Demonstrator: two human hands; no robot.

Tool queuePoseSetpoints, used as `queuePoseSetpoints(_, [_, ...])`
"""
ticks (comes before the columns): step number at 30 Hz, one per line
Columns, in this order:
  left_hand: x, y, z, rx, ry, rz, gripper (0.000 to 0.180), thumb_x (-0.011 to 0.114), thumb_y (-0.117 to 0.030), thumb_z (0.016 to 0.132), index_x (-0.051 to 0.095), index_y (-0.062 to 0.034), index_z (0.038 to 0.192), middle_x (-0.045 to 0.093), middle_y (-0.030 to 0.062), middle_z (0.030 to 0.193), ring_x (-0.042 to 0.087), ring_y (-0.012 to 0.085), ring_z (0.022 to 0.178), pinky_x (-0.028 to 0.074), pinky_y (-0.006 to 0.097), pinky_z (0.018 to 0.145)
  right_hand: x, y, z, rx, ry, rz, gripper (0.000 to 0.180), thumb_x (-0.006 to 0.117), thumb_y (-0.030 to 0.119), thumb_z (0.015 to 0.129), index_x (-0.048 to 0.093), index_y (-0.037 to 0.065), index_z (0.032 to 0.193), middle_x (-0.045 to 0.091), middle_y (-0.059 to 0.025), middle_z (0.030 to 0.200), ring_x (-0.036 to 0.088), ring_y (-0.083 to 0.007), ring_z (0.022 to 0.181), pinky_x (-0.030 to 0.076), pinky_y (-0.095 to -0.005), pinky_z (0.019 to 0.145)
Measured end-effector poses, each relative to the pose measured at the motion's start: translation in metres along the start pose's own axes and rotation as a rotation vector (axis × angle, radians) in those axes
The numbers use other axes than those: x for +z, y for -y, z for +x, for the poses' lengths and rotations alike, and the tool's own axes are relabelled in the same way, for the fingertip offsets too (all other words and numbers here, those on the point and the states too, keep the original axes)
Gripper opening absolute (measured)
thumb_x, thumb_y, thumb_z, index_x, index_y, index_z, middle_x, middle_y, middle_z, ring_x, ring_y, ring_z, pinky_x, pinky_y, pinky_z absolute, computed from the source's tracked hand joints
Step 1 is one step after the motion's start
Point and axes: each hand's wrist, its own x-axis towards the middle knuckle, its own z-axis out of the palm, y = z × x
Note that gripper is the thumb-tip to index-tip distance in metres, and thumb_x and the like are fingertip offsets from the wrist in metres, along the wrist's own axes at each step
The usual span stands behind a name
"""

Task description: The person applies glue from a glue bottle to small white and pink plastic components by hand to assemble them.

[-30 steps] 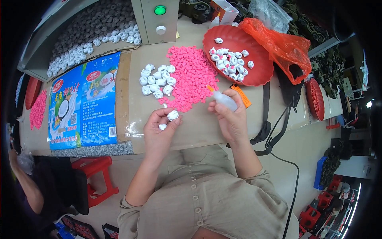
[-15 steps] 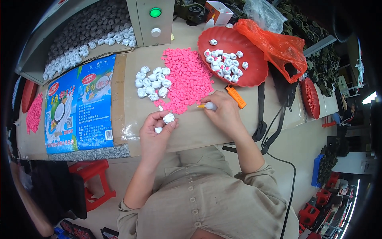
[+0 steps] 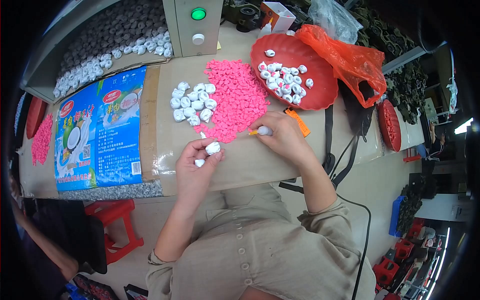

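My left hand [image 3: 196, 165] is closed around small white rounded pieces. One white piece [image 3: 213, 148] sits between thumb and fingers, and a second one [image 3: 199, 163] shows lower in the palm. My right hand [image 3: 281, 134] holds a small bottle [image 3: 265, 131] with a narrow yellow tip pointing left. Its thumb and index fingertips touch the lower right edge of a spread of small pink pieces [image 3: 235, 95]; whether they pinch one is unclear. Left of the pink pieces lies a group of white rounded pieces [image 3: 192, 102] on the table.
A red fluted bowl [image 3: 320, 65] holds white pieces, some with pink on them. Nearby are an orange lighter [image 3: 298, 123] and a red plastic bag [image 3: 350, 57]. A grey box with a green light [image 3: 198, 14] stands behind. Blue printed cardboard [image 3: 100, 130] lies left; another person's arm [image 3: 47, 245] shows lower left.
Both hands keep nearly the same place and grip. The whole view has shifted slightly, and the other person's arm at lower left has moved a little.
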Motion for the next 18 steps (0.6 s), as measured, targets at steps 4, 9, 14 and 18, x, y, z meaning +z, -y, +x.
queuePoseSetpoints(4, [-0.0011, -0.0006, -0.0005, -0.01, -0.009, 0.019, 0.024, 0.054, 0.006, 0.075, 0.048, 0.0029, 0.098, 0.056, 0.0073, 0.084, 0.056, 0.0123, 0.078, 0.047, 0.024, 0.07, 0.0017, 0.0015, 0.0015, 0.037, 0.051, 0.017, 0.018, 0.063, 0.005, 0.062, 0.059, 0.004, 0.079, 0.058, -0.0086, 0.073, 0.054, -0.0235, 0.07, 0.042, -0.0311, 0.063])
queuePoseSetpoints(9, [-0.0011, -0.0011, -0.0007, -0.019, -0.006, 0.017, 0.024, 0.055, 0.006, 0.075, 0.048, 0.0026, 0.098, 0.056, 0.0071, 0.083, 0.056, 0.0118, 0.077, 0.047, 0.023, 0.069, -0.002, 0.0012, 0.0055, -0.007, 0.064, 0.114, 0.019, 0.064, 0.004, 0.061, 0.06, 0.005, 0.08, 0.058, -0.0083, 0.075, 0.055, -0.023, 0.071, 0.042, -0.0308, 0.062])
queuePoseSetpoints(14, [-0.0024, 0.0003, -0.0006, -0.012, 0.007, 0.027, 0.025, 0.056, 0.005, 0.075, 0.048, 0.0025, 0.099, 0.056, 0.0065, 0.083, 0.055, 0.0112, 0.076, 0.046, 0.022, 0.068, 0.0023, 0.0023, 0.0079, -0.062, 0.076, 0.061, 0.02, 0.064, 0.003, 0.061, 0.061, 0.006, 0.081, 0.058, -0.008, 0.074, 0.054, -0.0227, 0.071, 0.042, -0.0307, 0.062])
queuePoseSetpoints(18, [-0.0019, 0.0011, -0.0002, -0.01, 0.01, 0.008, 0.025, 0.056, 0.005, 0.075, 0.048, 0.0026, 0.099, 0.056, 0.0065, 0.083, 0.055, 0.0108, 0.076, 0.046, 0.022, 0.068, 0.0049, 0.0034, 0.0068, -0.041, 0.045, 0.039, 0.017, 0.065, 0.007, 0.062, 0.06, 0.005, 0.078, 0.057, -0.0081, 0.073, 0.054, -0.0236, 0.07, 0.042, -0.0319, 0.061])
